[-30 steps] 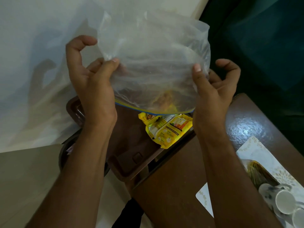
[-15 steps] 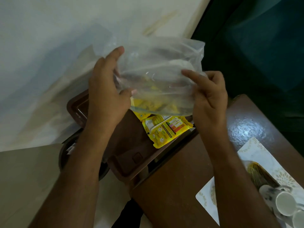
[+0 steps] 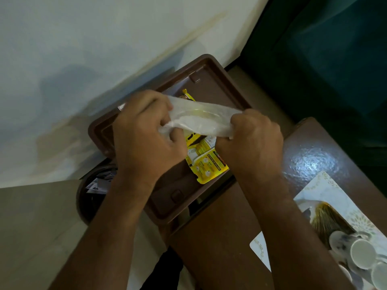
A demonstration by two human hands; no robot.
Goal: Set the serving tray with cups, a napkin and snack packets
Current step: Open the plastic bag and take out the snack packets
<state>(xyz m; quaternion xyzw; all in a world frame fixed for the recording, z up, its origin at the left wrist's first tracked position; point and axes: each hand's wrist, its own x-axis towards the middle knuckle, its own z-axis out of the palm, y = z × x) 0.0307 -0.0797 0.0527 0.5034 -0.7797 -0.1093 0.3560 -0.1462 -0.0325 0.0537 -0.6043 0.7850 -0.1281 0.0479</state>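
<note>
A brown serving tray (image 3: pixel 211 80) rests partly on the brown table (image 3: pixel 226 243), jutting off its left side. Yellow snack packets (image 3: pixel 207 164) lie on the tray. A clear plastic bag (image 3: pixel 201 120), now flattened and bunched, is stretched between my hands just above the packets. My left hand (image 3: pixel 144 135) grips its left end and my right hand (image 3: pixel 253 143) grips its right end. White cups (image 3: pixel 362 254) lie at the lower right on a white patterned tray (image 3: pixel 326 191) with a gold fan-shaped item (image 3: pixel 326 218).
A dark round bin (image 3: pixel 92 197) with papers stands on the floor under the tray's left end. A white wall runs along the left and top. Dark green curtain or furniture fills the upper right.
The bag was held high and open a second ago; both hands have come down over the tray and squeezed it flat into a bundle. The packets lie on the tray as before.
</note>
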